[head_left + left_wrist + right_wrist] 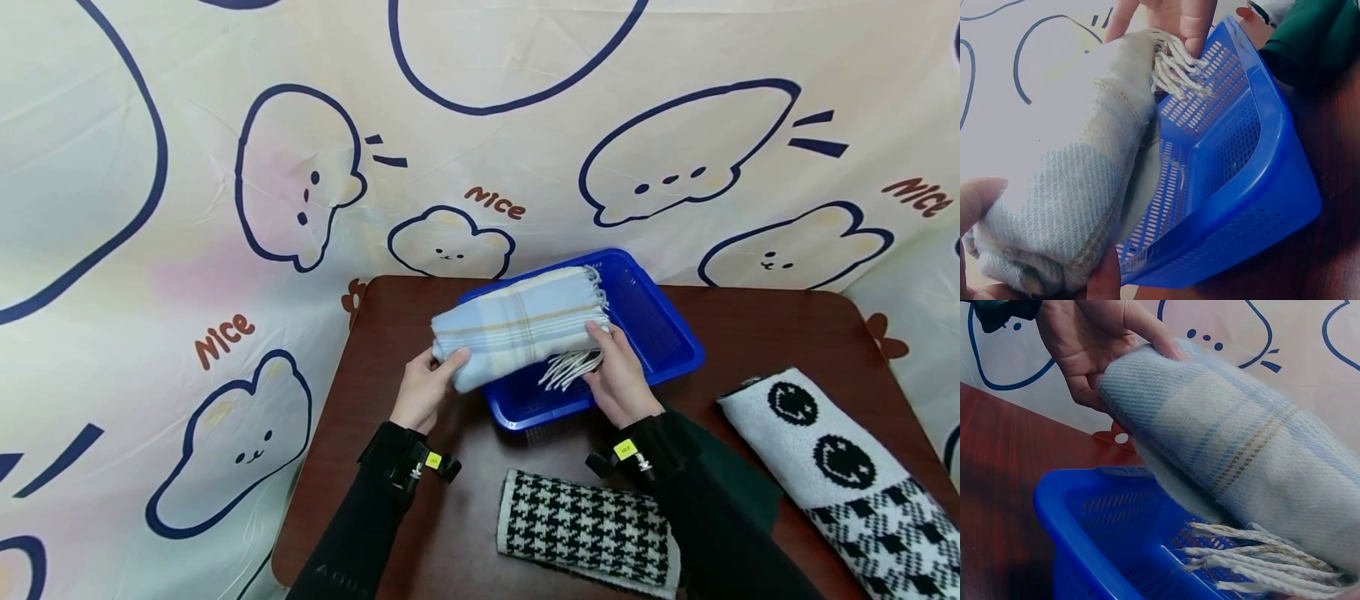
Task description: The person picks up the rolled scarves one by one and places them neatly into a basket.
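Observation:
Both hands hold a folded light blue and white plaid scarf [517, 321] with tasselled fringe over a blue plastic basket [652, 333]. My left hand [426, 387] grips the scarf's left end, thumb on top and fingers beneath. At the fringed end, my right hand [618, 375] pinches the scarf, its thumb on the upper face. Loose tassels [1260, 556] hang below that end, over the basket's opening. In the left wrist view the scarf [1079, 169] slants above the basket's perforated wall [1235, 219]. The scarf's underside is mostly hidden.
A black-and-white houndstooth knit piece [585, 529] lies folded at the table's front. On the right lies a grey-white and black knit [840, 467] with smiley faces. Dark green cloth [738, 471] shows beside my right sleeve. A printed curtain [300, 300] hangs behind the brown table [780, 333].

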### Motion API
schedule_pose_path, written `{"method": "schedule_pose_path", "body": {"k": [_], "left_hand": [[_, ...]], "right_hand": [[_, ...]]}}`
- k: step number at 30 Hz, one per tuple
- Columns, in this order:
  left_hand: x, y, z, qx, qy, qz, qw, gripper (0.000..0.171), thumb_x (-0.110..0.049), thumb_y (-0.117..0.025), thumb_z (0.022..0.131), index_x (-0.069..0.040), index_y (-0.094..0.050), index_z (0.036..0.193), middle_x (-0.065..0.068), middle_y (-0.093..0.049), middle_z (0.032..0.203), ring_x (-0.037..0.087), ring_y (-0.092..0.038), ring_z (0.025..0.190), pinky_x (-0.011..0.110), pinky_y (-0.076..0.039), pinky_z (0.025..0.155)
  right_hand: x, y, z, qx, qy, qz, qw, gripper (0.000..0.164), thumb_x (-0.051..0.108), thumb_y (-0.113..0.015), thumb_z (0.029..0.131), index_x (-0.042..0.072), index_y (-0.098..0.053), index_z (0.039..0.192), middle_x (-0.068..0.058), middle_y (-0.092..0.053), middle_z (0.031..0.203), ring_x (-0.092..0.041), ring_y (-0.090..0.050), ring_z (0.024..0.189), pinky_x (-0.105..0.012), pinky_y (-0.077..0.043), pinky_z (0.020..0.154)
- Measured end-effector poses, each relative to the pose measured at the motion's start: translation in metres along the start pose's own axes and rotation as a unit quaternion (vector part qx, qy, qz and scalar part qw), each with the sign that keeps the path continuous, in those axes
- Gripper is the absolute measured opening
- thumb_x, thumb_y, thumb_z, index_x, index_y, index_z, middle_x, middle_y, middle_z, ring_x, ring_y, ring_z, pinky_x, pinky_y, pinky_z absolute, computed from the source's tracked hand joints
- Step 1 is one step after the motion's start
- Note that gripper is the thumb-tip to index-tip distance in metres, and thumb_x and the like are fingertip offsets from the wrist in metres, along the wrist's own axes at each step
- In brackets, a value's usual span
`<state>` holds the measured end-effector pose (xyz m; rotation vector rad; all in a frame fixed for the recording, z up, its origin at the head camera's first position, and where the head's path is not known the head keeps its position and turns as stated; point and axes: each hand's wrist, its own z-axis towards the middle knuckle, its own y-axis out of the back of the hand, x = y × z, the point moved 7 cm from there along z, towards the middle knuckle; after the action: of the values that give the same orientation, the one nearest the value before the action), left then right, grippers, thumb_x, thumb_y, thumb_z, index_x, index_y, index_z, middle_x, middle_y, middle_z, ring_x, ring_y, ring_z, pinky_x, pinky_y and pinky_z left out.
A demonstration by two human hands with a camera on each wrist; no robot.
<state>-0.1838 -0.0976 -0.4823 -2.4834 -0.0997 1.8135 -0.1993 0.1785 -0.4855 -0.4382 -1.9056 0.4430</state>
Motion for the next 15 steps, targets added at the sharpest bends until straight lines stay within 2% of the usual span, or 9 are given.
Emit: {"method": "schedule_pose_path", "body": {"k": [5, 11, 15], "left_hand": [[-0.003, -0.009, 0.007, 0.006, -0.002, -0.005, 1.0, 0.046, -0.027, -0.072, 0.105, -0.003, -0.063, 0.143, 0.018, -0.067, 0.132, 0.023, -0.066, 0.109, 0.031, -0.058, 0.087], [-0.005, -0.018, 0.012, 0.008, 0.004, -0.009, 0.9999, 0.044, -0.025, -0.072, 0.105, -0.002, -0.064, 0.142, 0.017, -0.068, 0.128, 0.022, -0.067, 0.106, 0.034, -0.06, 0.087], [-0.003, -0.023, 0.016, 0.008, 0.012, -0.006, 0.9999, 0.044, -0.026, -0.073, 0.105, -0.002, -0.064, 0.141, 0.016, -0.069, 0.126, 0.02, -0.067, 0.104, 0.033, -0.059, 0.086]], "right_hand": [[0.005, 0.005, 0.004, -0.003, 0.0, 0.005, 1.0, 0.026, 0.041, -0.05, 0.114, 0.032, -0.039, 0.136, 0.01, -0.047, 0.141, -0.006, -0.048, 0.129, -0.032, -0.036, 0.108], [0.01, 0.012, 0.006, -0.01, -0.006, 0.022, 1.0, 0.025, 0.039, -0.049, 0.115, 0.032, -0.038, 0.136, 0.01, -0.048, 0.139, -0.006, -0.047, 0.129, -0.032, -0.035, 0.112], [0.012, 0.016, 0.007, -0.014, -0.017, 0.018, 1.0, 0.035, 0.04, -0.048, 0.115, 0.032, -0.034, 0.145, 0.01, -0.043, 0.148, -0.011, -0.038, 0.143, -0.036, -0.027, 0.122]]}}
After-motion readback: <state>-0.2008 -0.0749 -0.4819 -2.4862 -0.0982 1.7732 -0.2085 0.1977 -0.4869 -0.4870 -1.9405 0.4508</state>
